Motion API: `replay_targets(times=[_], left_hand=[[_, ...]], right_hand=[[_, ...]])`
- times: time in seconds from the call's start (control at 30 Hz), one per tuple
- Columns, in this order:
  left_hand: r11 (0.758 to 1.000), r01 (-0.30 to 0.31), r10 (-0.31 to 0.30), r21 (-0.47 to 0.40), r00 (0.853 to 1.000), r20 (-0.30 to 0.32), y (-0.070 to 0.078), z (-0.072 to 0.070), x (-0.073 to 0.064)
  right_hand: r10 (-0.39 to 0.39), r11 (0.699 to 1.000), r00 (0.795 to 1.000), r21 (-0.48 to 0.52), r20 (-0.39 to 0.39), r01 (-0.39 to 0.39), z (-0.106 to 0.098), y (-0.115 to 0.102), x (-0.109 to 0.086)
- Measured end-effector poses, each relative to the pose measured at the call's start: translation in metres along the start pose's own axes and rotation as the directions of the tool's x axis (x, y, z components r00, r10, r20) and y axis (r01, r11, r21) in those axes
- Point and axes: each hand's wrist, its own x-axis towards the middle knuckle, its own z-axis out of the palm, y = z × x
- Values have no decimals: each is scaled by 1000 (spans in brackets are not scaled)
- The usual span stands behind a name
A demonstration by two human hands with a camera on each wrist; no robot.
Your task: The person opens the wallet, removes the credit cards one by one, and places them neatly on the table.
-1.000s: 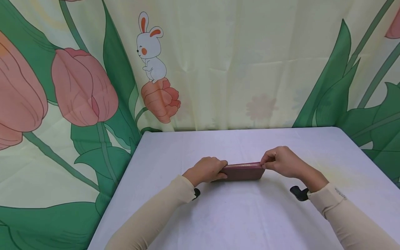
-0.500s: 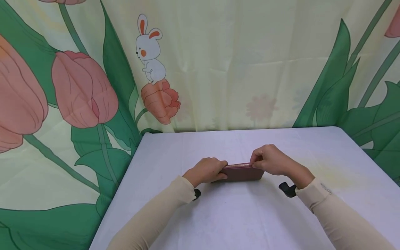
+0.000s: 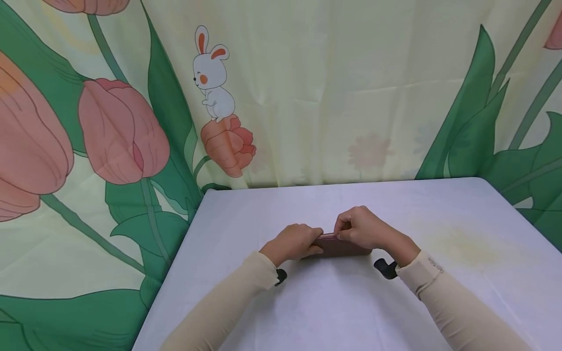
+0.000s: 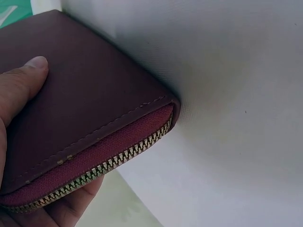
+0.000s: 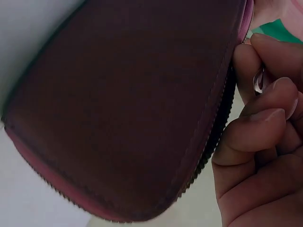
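Observation:
A dark maroon zip-around wallet [image 3: 347,247] stands on its long edge on the white-covered table. My left hand [image 3: 293,242] grips its left end, thumb on the near face and fingers behind. In the left wrist view the gold zipper teeth [image 4: 109,165] at this end are meshed over red tape. My right hand [image 3: 366,227] pinches the metal zipper pull [image 5: 258,81] at the top edge, a short way from the left hand. Behind the pull, in the right wrist view, the toothed edge [image 5: 204,158] shows a dark gap. The wallet's inside is hidden.
The white tablecloth [image 3: 325,312] spreads around the wallet, with a faint yellowish patch at the right. A curtain [image 3: 298,97] printed with tulips and a rabbit hangs behind the table. Black straps [image 3: 386,268] show at the cuffs.
My right hand has slid left along the wallet's top edge with the zipper pull, from the right corner to near the middle. My left hand keeps its grip at the left end.

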Motion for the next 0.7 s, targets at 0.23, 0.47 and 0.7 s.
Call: replay_targets(times=[0.23, 0.47, 0.7], left_hand=[[1000, -4, 4, -6, 1000, -23, 1, 2, 0], [1000, 9, -9, -22, 1000, -27, 1, 5, -1], [999, 12, -14, -46, 999, -33, 0, 3, -4]], right_hand=[[-17, 999, 1000, 33, -19, 17, 10, -3, 4], [-28, 998, 1000, 60, -3, 28, 18, -9, 9], [-41, 997, 999, 64, -1, 41, 25, -14, 15]])
